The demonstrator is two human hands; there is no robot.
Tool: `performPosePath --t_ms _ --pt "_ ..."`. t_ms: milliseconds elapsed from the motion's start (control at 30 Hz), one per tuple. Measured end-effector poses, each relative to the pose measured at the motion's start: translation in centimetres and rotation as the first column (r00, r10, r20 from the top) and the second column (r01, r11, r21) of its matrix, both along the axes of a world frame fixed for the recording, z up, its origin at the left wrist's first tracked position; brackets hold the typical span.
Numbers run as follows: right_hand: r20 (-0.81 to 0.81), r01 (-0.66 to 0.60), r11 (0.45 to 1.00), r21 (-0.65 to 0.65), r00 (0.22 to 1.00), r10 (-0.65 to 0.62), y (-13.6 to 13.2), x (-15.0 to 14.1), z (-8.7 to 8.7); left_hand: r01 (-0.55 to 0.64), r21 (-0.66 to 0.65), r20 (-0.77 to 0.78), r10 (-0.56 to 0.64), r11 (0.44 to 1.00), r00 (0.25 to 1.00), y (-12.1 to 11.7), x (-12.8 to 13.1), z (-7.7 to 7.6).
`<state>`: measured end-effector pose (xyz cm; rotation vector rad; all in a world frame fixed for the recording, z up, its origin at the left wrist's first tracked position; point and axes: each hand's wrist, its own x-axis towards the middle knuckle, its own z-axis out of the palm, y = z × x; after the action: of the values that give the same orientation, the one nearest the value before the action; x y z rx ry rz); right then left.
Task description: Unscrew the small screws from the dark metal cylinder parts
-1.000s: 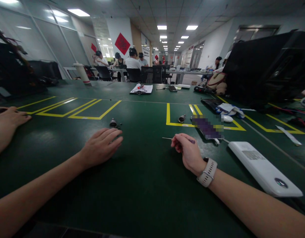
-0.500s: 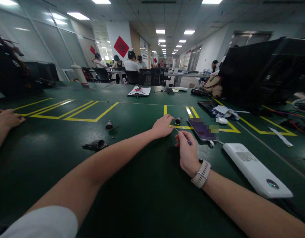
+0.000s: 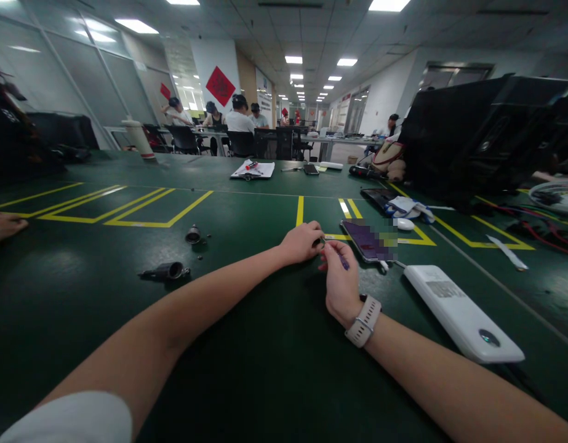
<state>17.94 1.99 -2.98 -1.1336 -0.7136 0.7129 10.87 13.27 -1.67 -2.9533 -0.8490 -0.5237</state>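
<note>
My left hand [image 3: 298, 243] is closed around a small dark metal cylinder [image 3: 317, 243], mostly hidden by the fingers. Just right of it, my right hand [image 3: 341, 284] pinches a thin screwdriver with a purple handle [image 3: 344, 263]; its tip meets the cylinder at the left fingers, though the exact contact is too small to tell. On the green table to the left lies a dark tapered metal housing [image 3: 166, 271] with an open end. A short metal cup [image 3: 192, 234] stands behind it, with several tiny parts beside it.
A phone [image 3: 367, 240] lies beyond my right hand, cabled toward a white power bank [image 3: 463, 314]. A white mouse [image 3: 404, 224] and a cloth [image 3: 410, 208] are behind. Another person's hand [image 3: 4, 225] rests at the left edge. A clipboard [image 3: 252, 170] lies farther back.
The metal cylinder stood on the table beyond my left fingertips; now my left hand has taken hold of it. My right hand brought the screwdriver up to it. The view shifted slightly right.
</note>
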Motion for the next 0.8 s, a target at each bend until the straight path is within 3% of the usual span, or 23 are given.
performPosePath --t_ms 67,233,467,633,800 --pt "-0.027 -0.051 0.998 0.022 0.998 0.052 -0.3 -0.1 0.2 -0.070 0.013 -0.018 0.070 0.997 0.997 -1.6 -2.0 0.1" --pt "-0.011 -0.280 0.957 0.079 0.959 0.282 -1.3 -0.3 0.7 -0.226 -0.148 -0.089 0.214 0.963 0.973 -4.9 -7.0 1.4" --pt "-0.107 -0.401 0.913 0.070 0.907 0.407 -2.3 -0.7 1.0 -0.133 -0.281 -0.264 0.056 0.950 0.963 -7.4 -9.8 4.2" --pt "-0.131 -0.425 0.904 0.041 0.895 0.426 -2.8 -0.9 1.4 -0.111 -0.253 -0.158 0.072 0.961 0.985 -6.6 -10.4 3.4" --pt "-0.115 -0.448 0.893 0.048 0.886 0.450 -3.1 -0.8 1.5 -0.097 -0.319 0.040 0.116 0.943 0.992 -6.2 -10.6 1.8"
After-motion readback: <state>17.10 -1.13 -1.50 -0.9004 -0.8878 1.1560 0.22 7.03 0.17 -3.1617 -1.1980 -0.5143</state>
